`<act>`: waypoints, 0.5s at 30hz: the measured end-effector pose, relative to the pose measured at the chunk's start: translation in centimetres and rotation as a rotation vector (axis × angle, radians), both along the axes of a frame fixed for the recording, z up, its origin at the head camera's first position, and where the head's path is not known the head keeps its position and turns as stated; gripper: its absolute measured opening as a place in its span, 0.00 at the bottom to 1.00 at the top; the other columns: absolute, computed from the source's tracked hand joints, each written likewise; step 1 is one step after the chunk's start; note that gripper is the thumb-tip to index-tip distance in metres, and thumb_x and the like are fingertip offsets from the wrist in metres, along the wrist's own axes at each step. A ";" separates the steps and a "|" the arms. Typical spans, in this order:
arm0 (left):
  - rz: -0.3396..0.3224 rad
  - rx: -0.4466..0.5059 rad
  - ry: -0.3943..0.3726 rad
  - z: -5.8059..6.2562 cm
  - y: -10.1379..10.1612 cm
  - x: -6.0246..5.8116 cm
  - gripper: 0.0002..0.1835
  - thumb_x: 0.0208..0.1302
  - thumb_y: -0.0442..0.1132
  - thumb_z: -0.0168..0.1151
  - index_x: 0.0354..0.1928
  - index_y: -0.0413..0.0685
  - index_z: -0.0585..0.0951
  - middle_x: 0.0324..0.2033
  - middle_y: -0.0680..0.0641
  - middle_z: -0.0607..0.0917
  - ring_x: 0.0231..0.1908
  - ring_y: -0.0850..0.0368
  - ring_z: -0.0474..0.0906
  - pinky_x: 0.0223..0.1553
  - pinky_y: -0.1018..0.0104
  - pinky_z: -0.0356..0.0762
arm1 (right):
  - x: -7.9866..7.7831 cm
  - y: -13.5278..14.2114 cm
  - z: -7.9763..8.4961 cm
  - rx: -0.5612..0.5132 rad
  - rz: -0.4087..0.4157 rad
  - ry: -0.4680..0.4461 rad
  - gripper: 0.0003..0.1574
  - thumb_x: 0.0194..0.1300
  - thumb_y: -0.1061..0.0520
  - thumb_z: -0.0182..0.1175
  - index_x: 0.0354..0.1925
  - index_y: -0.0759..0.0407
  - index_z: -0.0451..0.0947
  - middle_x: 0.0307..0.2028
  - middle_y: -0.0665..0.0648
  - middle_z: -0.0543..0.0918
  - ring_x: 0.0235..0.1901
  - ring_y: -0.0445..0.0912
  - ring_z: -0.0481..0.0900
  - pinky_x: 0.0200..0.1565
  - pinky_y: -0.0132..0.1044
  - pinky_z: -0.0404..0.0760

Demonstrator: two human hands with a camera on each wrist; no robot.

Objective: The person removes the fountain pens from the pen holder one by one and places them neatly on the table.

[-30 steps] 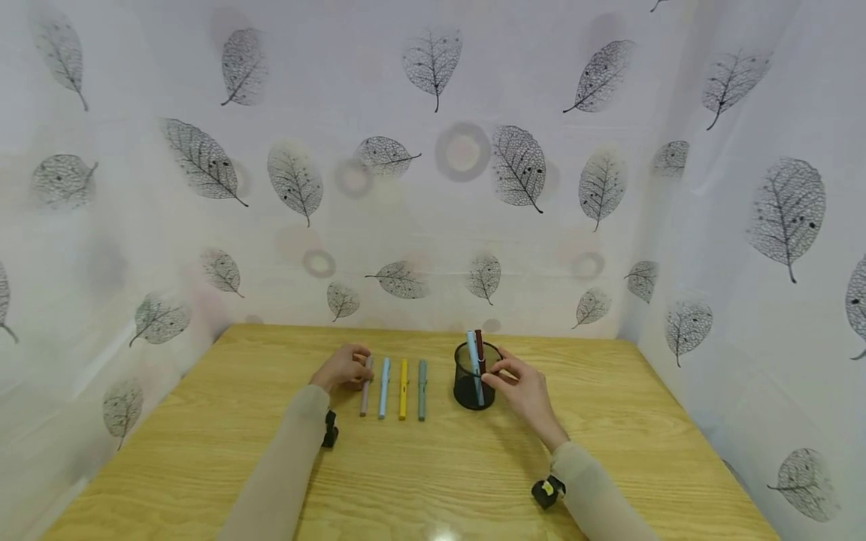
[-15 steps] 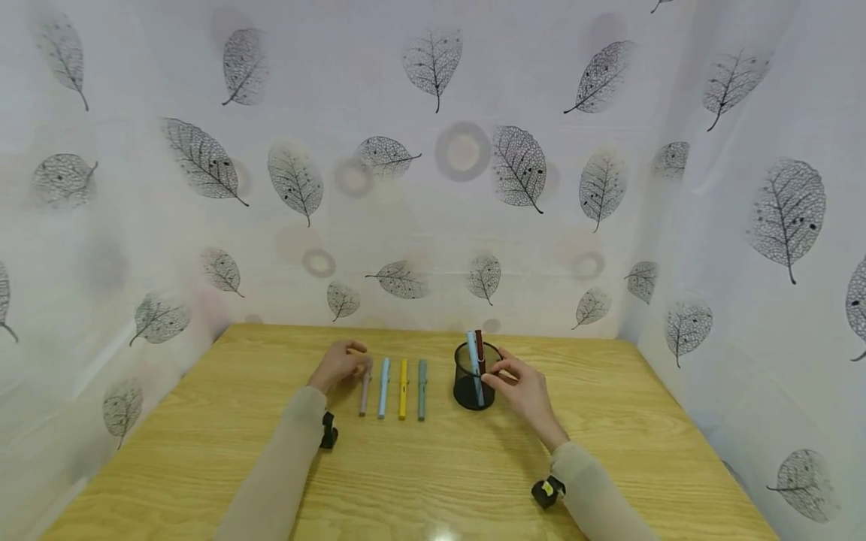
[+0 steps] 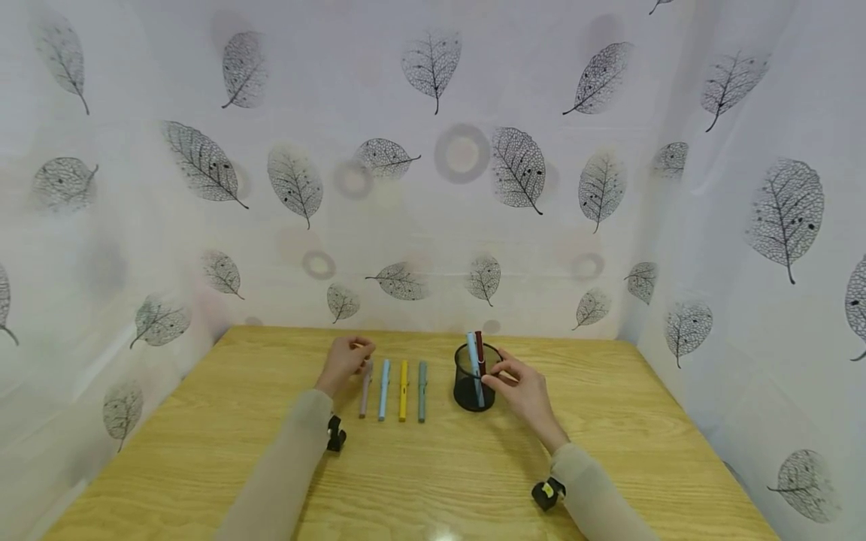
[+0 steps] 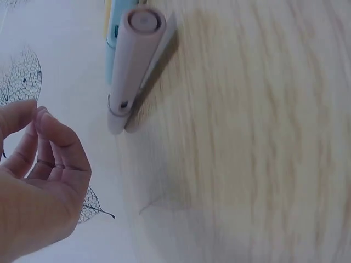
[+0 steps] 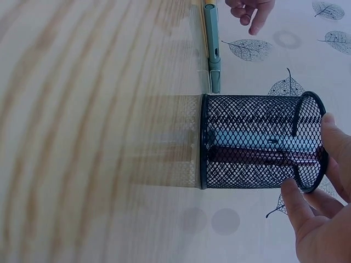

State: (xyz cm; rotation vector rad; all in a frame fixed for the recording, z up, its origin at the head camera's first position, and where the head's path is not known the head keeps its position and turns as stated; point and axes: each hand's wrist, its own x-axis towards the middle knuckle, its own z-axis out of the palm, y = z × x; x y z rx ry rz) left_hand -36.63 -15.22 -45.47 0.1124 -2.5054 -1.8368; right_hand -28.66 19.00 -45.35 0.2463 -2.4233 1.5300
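The right hand [image 3: 524, 389] is grasping the rim of the cup [image 3: 473, 394]. Inside the cup, a blue pen [image 3: 471, 346] and a maroon pen [image 3: 479, 344] are leaning. Left of the cup, a green pen [image 3: 422, 398], a yellow pen [image 3: 403, 398], a second blue pen [image 3: 383, 398] and, farthest out, a mauve pen [image 3: 364, 398] are lying in a row. The left hand [image 3: 343, 363], released and loosely bent, is hovering just beside the mauve pen.

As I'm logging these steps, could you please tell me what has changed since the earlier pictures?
The left hand has moved forward; its fingers, earlier at the far end of the mauve pen, are now clear. The right hand stays on the mesh holder; the other pens are unmoved.
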 end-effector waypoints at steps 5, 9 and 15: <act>0.015 0.015 0.039 0.1 0.9 0.0 0.11 0.69 0.39 0.60 0.46 0.39 0.81 0.42 0.32 0.82 0.32 0.49 0.79 0.32 0.62 0.82 | 0.0 0.0 0.0 -0.002 0.004 0.001 0.11 0.59 0.55 0.71 0.38 0.59 0.82 0.68 0.59 0.71 0.63 0.56 0.74 0.53 0.38 0.82; -0.013 0.009 0.042 0.2 1.5 0.0 0.11 0.69 0.39 0.61 0.47 0.40 0.81 0.41 0.34 0.83 0.33 0.48 0.79 0.31 0.60 0.82 | 0.0 0.0 0.1 -0.002 -0.003 -0.002 0.11 0.59 0.55 0.71 0.38 0.59 0.82 0.68 0.59 0.71 0.63 0.56 0.74 0.53 0.38 0.82; -0.098 -0.018 0.030 0.5 2.5 0.4 0.12 0.69 0.40 0.61 0.47 0.39 0.81 0.39 0.35 0.83 0.31 0.52 0.78 0.29 0.62 0.80 | 0.0 -0.1 0.0 -0.001 -0.012 -0.002 0.11 0.58 0.56 0.71 0.37 0.59 0.82 0.68 0.58 0.72 0.62 0.55 0.75 0.52 0.38 0.83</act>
